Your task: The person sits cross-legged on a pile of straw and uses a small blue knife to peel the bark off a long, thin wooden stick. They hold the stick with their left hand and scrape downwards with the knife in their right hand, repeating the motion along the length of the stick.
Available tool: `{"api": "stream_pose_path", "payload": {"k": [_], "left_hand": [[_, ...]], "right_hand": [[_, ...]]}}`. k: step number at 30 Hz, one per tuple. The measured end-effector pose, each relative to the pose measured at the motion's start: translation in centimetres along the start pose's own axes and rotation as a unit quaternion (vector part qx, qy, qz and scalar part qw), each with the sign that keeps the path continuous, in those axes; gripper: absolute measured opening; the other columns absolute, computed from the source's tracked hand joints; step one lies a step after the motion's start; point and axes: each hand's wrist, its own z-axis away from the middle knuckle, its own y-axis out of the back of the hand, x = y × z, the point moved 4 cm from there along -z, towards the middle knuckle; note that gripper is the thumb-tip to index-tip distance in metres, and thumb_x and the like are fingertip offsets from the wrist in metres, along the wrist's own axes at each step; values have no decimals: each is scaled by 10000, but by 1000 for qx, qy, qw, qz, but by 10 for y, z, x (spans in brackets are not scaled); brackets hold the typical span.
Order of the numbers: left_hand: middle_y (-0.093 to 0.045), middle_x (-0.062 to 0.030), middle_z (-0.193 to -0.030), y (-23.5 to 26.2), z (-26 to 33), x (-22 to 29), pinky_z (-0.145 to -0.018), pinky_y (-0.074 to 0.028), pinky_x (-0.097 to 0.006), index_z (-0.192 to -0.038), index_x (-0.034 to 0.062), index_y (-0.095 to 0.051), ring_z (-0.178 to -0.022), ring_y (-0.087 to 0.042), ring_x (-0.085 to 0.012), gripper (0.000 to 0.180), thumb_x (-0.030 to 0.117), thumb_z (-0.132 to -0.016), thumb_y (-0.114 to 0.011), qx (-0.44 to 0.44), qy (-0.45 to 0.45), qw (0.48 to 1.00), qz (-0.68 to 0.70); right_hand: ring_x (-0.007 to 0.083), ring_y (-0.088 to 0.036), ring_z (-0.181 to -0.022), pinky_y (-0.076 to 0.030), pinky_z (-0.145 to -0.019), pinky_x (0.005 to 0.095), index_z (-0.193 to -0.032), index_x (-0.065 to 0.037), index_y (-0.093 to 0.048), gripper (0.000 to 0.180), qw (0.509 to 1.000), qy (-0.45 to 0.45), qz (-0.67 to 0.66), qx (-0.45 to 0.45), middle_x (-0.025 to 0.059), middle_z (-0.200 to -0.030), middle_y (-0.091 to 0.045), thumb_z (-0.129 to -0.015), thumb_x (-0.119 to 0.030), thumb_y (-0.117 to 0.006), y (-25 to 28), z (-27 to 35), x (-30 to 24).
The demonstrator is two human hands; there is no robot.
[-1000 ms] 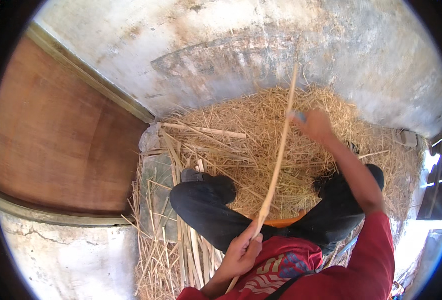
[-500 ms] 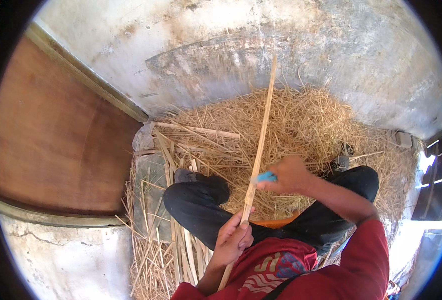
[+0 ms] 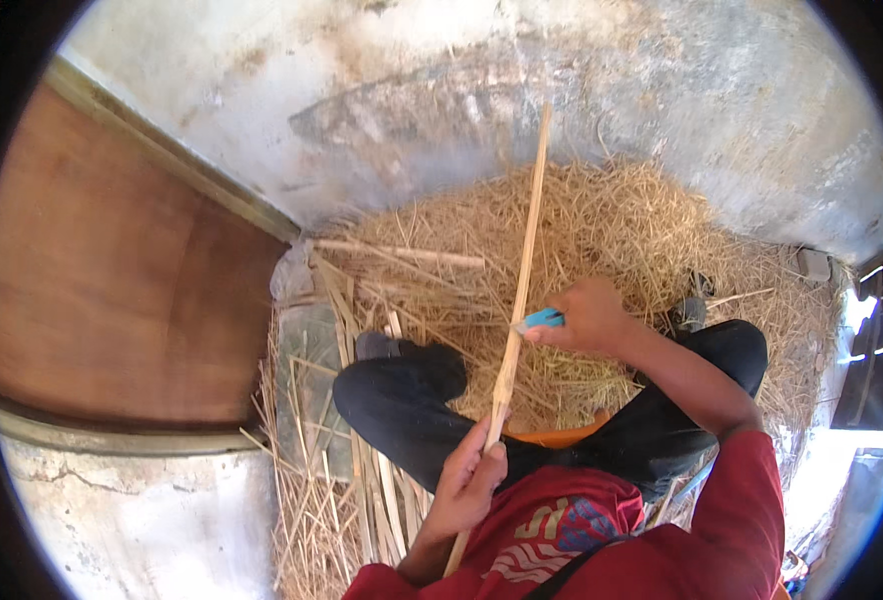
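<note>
A long, pale bamboo strip (image 3: 528, 250) slants upward and away from my waist, its far end in front of the wall. My left hand (image 3: 470, 482) is closed round its lower part, with the thumb on top, and the tail of the strip runs down beside my red shirt. Farther up, my right hand (image 3: 588, 316) grips a utility knife (image 3: 542, 319) with a blue handle. The knife's tip meets the right edge of the strip a little above a node. My right fingers are wrapped round the handle and partly hide it.
Straw-like shavings (image 3: 652, 225) cover the floor up to the stained wall (image 3: 662, 90). Several cut strips (image 3: 387, 490) lie left of my bent legs (image 3: 402, 400), near a grey slab (image 3: 307, 390). A brown door panel (image 3: 122, 270) stands at the left. Under me shows an orange seat (image 3: 562, 434).
My right hand and the knife have moved a little farther up the strip, away from my body. My left hand keeps its hold, and the view has shifted slightly.
</note>
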Motion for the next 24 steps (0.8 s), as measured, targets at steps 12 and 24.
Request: {"api": "stream_pose_path", "payload": {"k": [12,24], "left_hand": [[-377,46,-662,3,9,-16,-531,-310,-182,-1421,6,-296,-575,-346,-28,464,106,-984,-413,5,56,994,93],[-331,61,-688,-5,15,3,-509,-273,-182,-1446,12,-256,-580,-318,-28,493,67,-981,-410,21,-10,999,-28]], "right_hand": [[302,-648,-622,-491,-556,468,-758,-53,-691,822,991,-98,-21,-84,163,-639,-624,-764,-809,-369,-22,-2,9],[328,-607,-524,-485,-532,438,-680,-32,-659,769,998,-14,-37,-43,159,-534,-573,-814,-741,-394,5,3,-18]]}}
